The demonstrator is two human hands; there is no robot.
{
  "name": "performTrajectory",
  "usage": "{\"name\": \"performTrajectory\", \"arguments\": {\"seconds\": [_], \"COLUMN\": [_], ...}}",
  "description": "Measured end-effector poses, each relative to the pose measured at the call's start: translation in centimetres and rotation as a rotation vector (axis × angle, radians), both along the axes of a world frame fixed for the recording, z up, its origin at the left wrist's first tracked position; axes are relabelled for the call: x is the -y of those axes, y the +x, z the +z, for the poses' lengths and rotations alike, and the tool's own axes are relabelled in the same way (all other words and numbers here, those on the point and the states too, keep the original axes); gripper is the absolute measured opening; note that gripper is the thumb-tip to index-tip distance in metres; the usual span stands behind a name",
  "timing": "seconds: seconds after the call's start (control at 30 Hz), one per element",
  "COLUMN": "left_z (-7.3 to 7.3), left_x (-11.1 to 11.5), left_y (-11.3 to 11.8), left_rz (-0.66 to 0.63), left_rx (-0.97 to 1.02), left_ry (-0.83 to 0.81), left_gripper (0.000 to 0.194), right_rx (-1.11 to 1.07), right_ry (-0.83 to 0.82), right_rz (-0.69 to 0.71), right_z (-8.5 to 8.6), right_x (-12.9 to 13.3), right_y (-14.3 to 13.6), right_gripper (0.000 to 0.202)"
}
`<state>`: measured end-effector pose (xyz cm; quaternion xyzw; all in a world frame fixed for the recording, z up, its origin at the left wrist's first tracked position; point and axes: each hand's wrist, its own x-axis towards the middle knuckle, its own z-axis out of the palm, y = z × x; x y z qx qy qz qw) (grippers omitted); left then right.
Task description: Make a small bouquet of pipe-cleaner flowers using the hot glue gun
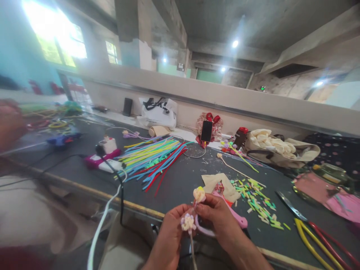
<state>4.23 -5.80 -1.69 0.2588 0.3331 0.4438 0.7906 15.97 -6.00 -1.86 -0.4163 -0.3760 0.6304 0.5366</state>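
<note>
– So, busy with which step?
– Looks like shaping or fastening a flower at the top of its stem. Pinching the cream-and-yellow flower (199, 194) low on its head with the right hand (222, 217), thumb against forefinger.
– And with the left hand (170, 232)?
– Fingers curled closed, apparently on the lilac-and-cream flower (188, 222), just below the other. Can't tell exact finger placement; partly hidden behind petals.
– Held over the table (177, 191)?
– Roughly at its near edge, with a thin pale stem (192, 247) hanging from the lower flower and a lilac strand (203, 229) curving beneath the right hand.
– Using the pink tool (238, 217)?
– Apparently not. Lying on the table, just beyond the right hand.
– Calling for what next?
– Probably for steadying the lower flower, then pressing or twisting the upper one firm at its base. Best to pinch lightly, sparing the soft petals, and to keep the strand from snagging.
</note>
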Motion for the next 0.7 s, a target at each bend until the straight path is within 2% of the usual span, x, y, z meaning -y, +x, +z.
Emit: {"name": "performTrajectory", "arguments": {"seconds": [0.17, 0.27, 0.33, 0.4, 0.53, 0.6, 0.7], "left_z": [-0.4, -0.5, -0.5, -0.3, 0.2, 0.2, 0.0], "left_x": [-0.1, -0.5, -0.8, -1.0, -1.0, -0.9, -1.1], "left_y": [0.2, -0.1, -0.5, -0.8, -0.9, -0.6, -0.2], "left_rz": [-0.026, -0.019, 0.0, 0.026, 0.062, 0.07, 0.11], "left_rx": [0.0, 0.02, 0.042, 0.054, 0.056, 0.051, 0.041], "left_ry": [0.021, 0.031, 0.057, 0.067, 0.067, 0.085, 0.112], "left_gripper": [0.024, 0.021, 0.02, 0.018, 0.013, 0.012, 0.01], "right_rx": [0.055, 0.175, 0.329, 0.582, 1.11, 1.191, 1.185], "right_ry": [0.093, 0.102, 0.122, 0.213, 0.471, 0.529, 0.539], "right_rz": [-0.002, 0.0, 0.018, 0.041, -0.006, -0.045, -0.103], "right_z": [0.3, 1.0, 2.1, 3.4, 5.3, 5.4, 4.7], "right_x": [-0.1, -0.3, -0.3, 0.1, 0.9, 0.9, 0.6], "right_y": [0.1, 0.5, 0.9, 1.3, 1.1, 0.7, 0.1], "right_gripper": [0.02, 0.022, 0.026, 0.028, 0.014, 0.012, 0.011]}}
